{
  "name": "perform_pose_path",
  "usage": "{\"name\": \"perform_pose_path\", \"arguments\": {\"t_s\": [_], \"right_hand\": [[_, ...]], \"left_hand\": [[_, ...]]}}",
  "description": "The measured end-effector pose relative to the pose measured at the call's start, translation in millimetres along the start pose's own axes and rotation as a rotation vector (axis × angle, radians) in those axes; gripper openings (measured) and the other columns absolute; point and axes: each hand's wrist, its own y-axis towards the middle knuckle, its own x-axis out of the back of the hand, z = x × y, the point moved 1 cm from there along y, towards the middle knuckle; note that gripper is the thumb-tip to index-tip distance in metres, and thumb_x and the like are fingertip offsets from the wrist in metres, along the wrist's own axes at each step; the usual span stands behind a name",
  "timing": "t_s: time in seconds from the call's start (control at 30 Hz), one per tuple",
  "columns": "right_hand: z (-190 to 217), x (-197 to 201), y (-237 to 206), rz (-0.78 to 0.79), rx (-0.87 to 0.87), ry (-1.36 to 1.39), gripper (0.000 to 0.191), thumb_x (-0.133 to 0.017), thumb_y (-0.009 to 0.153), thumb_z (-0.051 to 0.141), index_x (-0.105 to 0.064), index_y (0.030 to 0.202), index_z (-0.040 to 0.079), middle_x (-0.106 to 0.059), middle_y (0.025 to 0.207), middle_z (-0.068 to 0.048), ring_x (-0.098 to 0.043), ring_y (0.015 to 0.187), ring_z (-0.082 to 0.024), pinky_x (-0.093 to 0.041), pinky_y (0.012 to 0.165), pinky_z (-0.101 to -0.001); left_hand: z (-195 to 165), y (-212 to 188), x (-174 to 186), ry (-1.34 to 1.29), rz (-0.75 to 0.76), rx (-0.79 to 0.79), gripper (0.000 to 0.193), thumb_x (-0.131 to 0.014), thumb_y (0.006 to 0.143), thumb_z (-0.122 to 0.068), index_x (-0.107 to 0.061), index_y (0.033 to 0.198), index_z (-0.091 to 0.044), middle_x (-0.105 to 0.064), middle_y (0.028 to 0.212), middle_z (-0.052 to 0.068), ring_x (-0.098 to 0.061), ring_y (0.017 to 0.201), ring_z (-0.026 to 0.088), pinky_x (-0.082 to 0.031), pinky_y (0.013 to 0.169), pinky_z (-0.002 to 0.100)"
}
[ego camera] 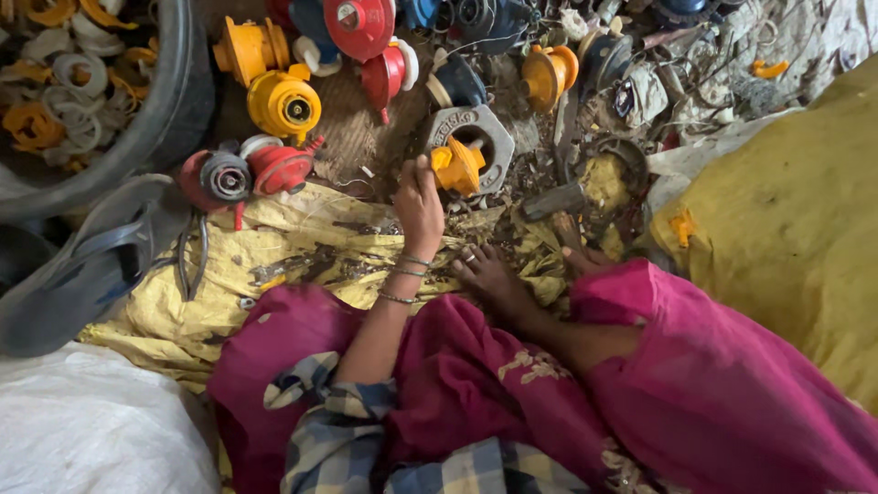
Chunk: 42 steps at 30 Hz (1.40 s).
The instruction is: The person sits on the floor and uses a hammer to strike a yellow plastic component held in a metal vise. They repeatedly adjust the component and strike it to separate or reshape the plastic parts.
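My left hand, with thin bangles on the wrist, reaches forward and grips a small yellow plastic part. The part sits in the round hole of a grey six-sided metal block on the floor. My fingers close on the part's left side. My right hand is out of sight. My bare feet rest just behind the block, on a crumpled yellow sheet. Pink cloth and a checked sleeve cover my legs and arm.
Red and yellow round valve-like parts lie beyond my hand. A black tub of yellow and white rings stands far left, a grey sandal and a white sack below it. A grey hammer head and a yellow sack lie right.
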Motion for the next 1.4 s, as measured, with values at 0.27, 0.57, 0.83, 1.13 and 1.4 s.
{"name": "perform_pose_path", "arguments": {"t_s": [0.27, 0.57, 0.83, 1.13, 1.4], "right_hand": [[-6.3, -4.3, -0.9, 0.061, -0.032, -0.033, 0.052, -0.070, 0.080, 0.020, -0.058, 0.127, 0.002, -0.059, 0.128, -0.025, -0.052, 0.120, -0.045, -0.040, 0.103, -0.0534], [-4.9, -2.4, 1.1, 0.136, -0.092, -0.041, 0.046, -0.068, 0.086, 0.022, -0.058, 0.127, 0.002, -0.059, 0.130, -0.022, -0.053, 0.121, -0.043, -0.041, 0.104, -0.0515], [-6.4, -5.0, -4.2, 0.048, -0.025, -0.056, 0.051, -0.069, 0.083, 0.022, -0.057, 0.128, 0.001, -0.058, 0.130, -0.024, -0.052, 0.120, -0.043, -0.040, 0.104, -0.0515], [-4.7, -0.6, 0.9, 0.070, -0.042, -0.034, 0.052, -0.066, 0.079, 0.025, -0.057, 0.124, 0.001, -0.057, 0.123, -0.021, -0.052, 0.114, -0.040, -0.041, 0.096, -0.0498], [-4.5, 1.1, 0.7, 0.052, -0.016, -0.013, 0.054, -0.067, 0.077, 0.027, -0.057, 0.123, 0.001, -0.057, 0.120, -0.022, -0.052, 0.114, -0.042, -0.042, 0.094, -0.0504]], "left_hand": [[2.9, 9.2, 9.7, -0.865, 0.155, 0.326, 0.042, -0.047, 0.113, -0.037, -0.064, 0.106, 0.001, -0.060, 0.085, 0.004, -0.053, 0.072, 0.015, -0.041, 0.064, 0.034], [-2.5, 17.0, 12.2, -0.076, -0.016, -0.063, 0.053, -0.044, 0.112, -0.048, -0.070, 0.103, -0.003, -0.068, 0.080, 0.013, -0.064, 0.071, 0.028, -0.048, 0.063, 0.041], [4.0, 6.4, 9.9, -0.131, 0.111, -0.141, 0.047, -0.054, 0.113, -0.048, -0.058, 0.091, -0.007, -0.059, 0.071, 0.009, -0.058, 0.065, 0.024, -0.049, 0.060, 0.042], [3.3, -9.0, 3.9, -0.750, 0.332, 0.566, 0.035, -0.063, 0.102, -0.045, -0.056, 0.107, -0.011, -0.057, 0.069, 0.002, -0.058, 0.047, 0.010, -0.042, 0.036, 0.024], [-3.9, -21.5, -2.7, -0.716, 0.456, 0.295, 0.039, -0.063, 0.102, -0.035, -0.054, 0.128, -0.007, -0.069, 0.087, 0.007, -0.069, 0.057, 0.013, -0.059, 0.047, 0.028]]}}
